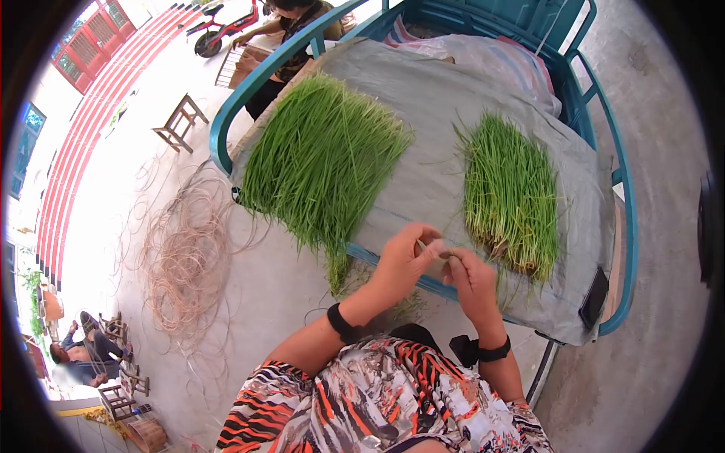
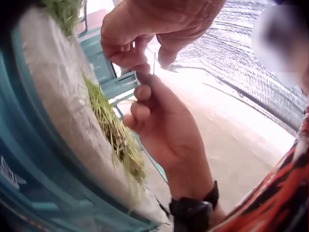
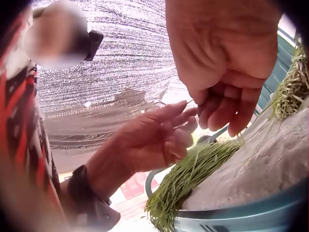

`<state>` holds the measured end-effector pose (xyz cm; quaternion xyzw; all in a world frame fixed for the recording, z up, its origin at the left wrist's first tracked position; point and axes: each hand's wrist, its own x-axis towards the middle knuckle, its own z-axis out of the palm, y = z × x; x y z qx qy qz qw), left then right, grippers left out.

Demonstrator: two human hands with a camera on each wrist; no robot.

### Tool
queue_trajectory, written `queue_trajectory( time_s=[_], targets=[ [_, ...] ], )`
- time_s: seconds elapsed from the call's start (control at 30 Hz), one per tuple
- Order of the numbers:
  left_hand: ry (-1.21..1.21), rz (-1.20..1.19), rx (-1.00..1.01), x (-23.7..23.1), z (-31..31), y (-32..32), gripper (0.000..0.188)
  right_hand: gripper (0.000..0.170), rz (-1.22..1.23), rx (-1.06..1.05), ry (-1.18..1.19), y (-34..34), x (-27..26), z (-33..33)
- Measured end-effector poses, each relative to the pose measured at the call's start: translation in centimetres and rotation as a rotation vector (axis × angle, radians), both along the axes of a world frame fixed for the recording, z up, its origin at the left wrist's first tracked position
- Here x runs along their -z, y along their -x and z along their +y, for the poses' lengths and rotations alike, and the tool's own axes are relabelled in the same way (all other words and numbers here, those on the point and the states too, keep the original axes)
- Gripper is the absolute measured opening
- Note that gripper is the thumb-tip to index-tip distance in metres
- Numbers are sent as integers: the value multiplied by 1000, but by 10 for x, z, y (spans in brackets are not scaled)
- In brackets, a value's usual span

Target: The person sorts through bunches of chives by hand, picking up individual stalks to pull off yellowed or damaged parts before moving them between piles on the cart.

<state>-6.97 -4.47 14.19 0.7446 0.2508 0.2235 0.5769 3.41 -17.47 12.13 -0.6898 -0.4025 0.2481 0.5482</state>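
My left hand (image 1: 405, 260) and right hand (image 1: 473, 281) meet at the fingertips, just over the near edge of the cart bed. Between them, thumbs and forefingers pinch a thin strand (image 2: 154, 63); its kind cannot be told. In the right wrist view, the left hand's (image 3: 152, 137) other fingers are loosely bent. The right hand (image 3: 224, 53) has its fingers curled inward there. Beyond the hands, to the right, lies a smaller bundle of long green stalks (image 1: 510, 192), its pale root ends toward me. A larger pile of the same greens (image 1: 321, 155) lies to the left, drooping over the edge.
A grey sheet (image 1: 423, 166) covers the bed of the teal cart (image 1: 625, 226). A black flat object (image 1: 594, 297) stands at its right corner. Tangled cord (image 1: 185, 264) lies on the floor left, near a wooden stool (image 1: 180, 123). Another person (image 1: 298, 30) is at the cart's far left.
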Motion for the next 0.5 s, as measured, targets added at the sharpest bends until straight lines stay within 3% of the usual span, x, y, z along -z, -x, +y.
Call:
queue_trajectory(
  time_s=[0.1,0.2,0.37,0.5],
  targets=[
    [270,-99,101,21,7,-1,17,15,137,6,45,7,1,15],
    [144,-136,27,38,11,-2,15,17,282,8,96,12,2,25],
    [388,-50,-33,39,32,0,16,22,312,-16,236,15,5,21],
    [596,-56,-87,42,60,3,19,23,516,12,114,16,20,11]
  ],
)
